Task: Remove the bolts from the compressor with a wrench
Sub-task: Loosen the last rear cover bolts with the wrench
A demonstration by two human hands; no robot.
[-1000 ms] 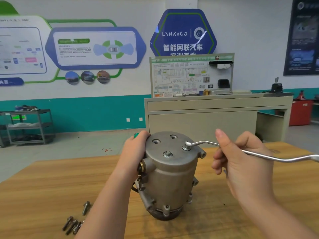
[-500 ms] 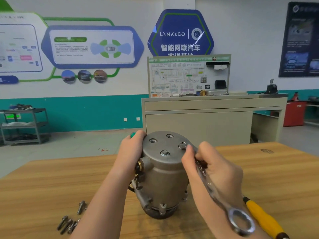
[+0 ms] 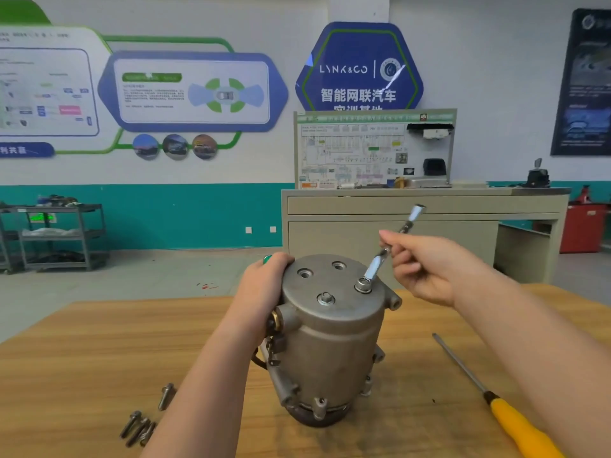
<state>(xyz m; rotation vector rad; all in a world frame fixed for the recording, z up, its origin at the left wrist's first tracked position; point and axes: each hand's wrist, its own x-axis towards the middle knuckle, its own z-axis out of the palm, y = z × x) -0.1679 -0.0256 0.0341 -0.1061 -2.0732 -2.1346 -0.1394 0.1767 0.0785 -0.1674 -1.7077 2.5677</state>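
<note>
Wrench swung upright on bolt, right hand pinching it, left hand gripping compressor.

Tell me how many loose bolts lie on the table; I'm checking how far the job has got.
4, as far as I can tell: one bolt alone by the left forearm, and a cluster of three bolts nearer the table's front edge. The forearm may hide others.

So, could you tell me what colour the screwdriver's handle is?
Yellow; the screwdriver shows in the head view.
</note>
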